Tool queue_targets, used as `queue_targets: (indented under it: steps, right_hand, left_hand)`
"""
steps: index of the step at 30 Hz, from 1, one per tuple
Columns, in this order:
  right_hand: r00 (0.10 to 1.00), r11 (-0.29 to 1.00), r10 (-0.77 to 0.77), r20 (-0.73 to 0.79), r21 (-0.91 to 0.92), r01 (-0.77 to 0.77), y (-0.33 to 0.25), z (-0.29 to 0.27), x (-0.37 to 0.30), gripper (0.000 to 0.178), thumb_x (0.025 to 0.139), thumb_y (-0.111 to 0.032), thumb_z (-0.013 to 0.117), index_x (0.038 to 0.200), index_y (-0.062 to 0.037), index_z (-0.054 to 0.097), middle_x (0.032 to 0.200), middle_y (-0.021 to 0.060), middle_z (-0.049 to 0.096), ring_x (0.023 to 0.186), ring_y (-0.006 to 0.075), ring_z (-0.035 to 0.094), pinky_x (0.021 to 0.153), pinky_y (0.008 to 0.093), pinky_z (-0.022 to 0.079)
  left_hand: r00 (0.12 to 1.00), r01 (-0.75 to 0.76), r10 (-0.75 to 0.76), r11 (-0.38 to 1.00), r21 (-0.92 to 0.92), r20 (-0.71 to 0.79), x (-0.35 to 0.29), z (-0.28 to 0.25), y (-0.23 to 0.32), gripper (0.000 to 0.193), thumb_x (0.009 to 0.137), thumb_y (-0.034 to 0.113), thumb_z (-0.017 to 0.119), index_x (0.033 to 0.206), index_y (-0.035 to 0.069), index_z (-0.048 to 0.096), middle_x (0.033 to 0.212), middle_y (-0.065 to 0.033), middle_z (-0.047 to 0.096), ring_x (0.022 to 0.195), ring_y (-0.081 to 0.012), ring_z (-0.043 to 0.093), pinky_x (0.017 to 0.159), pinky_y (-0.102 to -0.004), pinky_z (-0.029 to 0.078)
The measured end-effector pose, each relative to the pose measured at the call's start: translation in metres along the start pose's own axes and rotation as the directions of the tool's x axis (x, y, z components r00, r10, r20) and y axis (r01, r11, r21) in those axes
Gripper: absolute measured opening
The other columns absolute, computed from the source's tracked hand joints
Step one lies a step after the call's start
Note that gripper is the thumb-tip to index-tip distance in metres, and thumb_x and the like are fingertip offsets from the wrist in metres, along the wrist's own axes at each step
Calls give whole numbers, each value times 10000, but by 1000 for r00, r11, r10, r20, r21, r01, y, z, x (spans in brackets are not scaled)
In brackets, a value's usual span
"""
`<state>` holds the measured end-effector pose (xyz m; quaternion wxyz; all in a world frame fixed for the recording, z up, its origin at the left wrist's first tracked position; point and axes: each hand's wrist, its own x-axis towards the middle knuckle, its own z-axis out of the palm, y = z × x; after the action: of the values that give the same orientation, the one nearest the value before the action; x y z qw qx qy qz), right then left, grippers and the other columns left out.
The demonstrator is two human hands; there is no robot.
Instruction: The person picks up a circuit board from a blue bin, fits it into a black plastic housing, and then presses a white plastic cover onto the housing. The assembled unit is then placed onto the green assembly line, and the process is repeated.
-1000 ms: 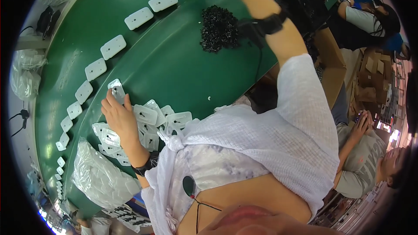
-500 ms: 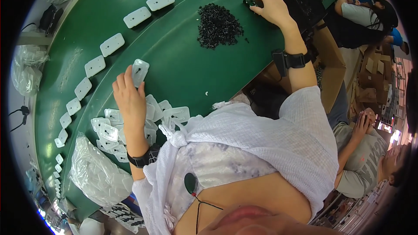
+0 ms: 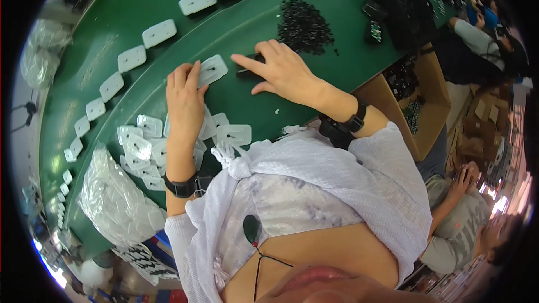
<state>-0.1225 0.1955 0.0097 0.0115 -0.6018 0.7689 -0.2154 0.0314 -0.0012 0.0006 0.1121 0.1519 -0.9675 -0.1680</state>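
Observation:
My left hand [image 3: 185, 92] grips the near-left edge of a pale, translucent rounded plate [image 3: 216, 69] with a dark mark in its middle. Just to the right, my right hand [image 3: 286, 76] is at a small black rectangular part [image 3: 247, 67], its fingers over it and partly hiding it. The index finger points left across the part, while the thumb is spread below. Plate and black part are close together but apart. Under and beside my left wrist lies a loose pile of similar translucent plates [image 3: 233, 134].
White plates [image 3: 159, 33] run in a curved row along the green table [image 3: 314, 87]. A heap of small black pieces [image 3: 306, 25] lies ahead. Black-and-green parts [image 3: 375, 31] sit by a black bin [image 3: 396, 5]. A plastic bag [image 3: 115, 202] and cardboard box [image 3: 424, 112] flank me. Other people sit at right.
My right hand has come left and nearer from beside the black bin, to the black part by the plate. My left hand and its plate have shifted slightly right and away from me.

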Motion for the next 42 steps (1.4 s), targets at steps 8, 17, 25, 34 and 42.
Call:
queue_targets:
  steps: [8,17,25,34,42]
  right_hand:
    - [996,989,-7,92,147,-7,4,-14,-12,555,760,-69,711,1284,-57,529,1161,126,569,1052,318,543,904,392,466]
    - [995,959,-60,-82,270,80,-19,4,41,411,760,-25,697,1149,-34,564,1100,100,612,1026,309,569,868,387,489]
    - [988,956,-156,19,253,147,-19,15,60,400,739,-11,702,1117,-39,575,1091,67,620,1023,286,577,852,372,509]
    - [988,983,-129,-88,117,139,-22,27,50,438,690,-22,711,1116,-45,615,1121,95,621,1028,286,591,848,343,524]
    - [988,909,-82,127,416,22,0,24,75,366,760,-138,712,1114,-67,651,1061,54,663,986,274,587,852,367,499]
  left_hand:
    - [995,-86,83,994,-62,-52,0,8,5,547,709,-15,688,1241,34,572,1160,-106,553,1116,-294,509,909,-406,438]
    - [995,-24,-12,930,-366,-97,-12,-18,0,617,766,-132,537,1353,55,494,1319,-155,542,1177,-333,528,991,-400,424]
    - [996,-84,81,975,-204,-27,-25,-12,-5,630,764,-150,433,1352,64,513,1414,-99,497,1290,-296,482,1048,-408,387]
    - [997,-66,69,991,-115,23,-21,-8,2,609,777,-97,453,1356,83,513,1419,-58,497,1312,-234,466,1070,-395,358]
    - [999,-36,40,990,138,-22,-16,5,14,613,761,87,699,1327,-11,485,1318,-144,547,1181,-285,548,956,-380,446]
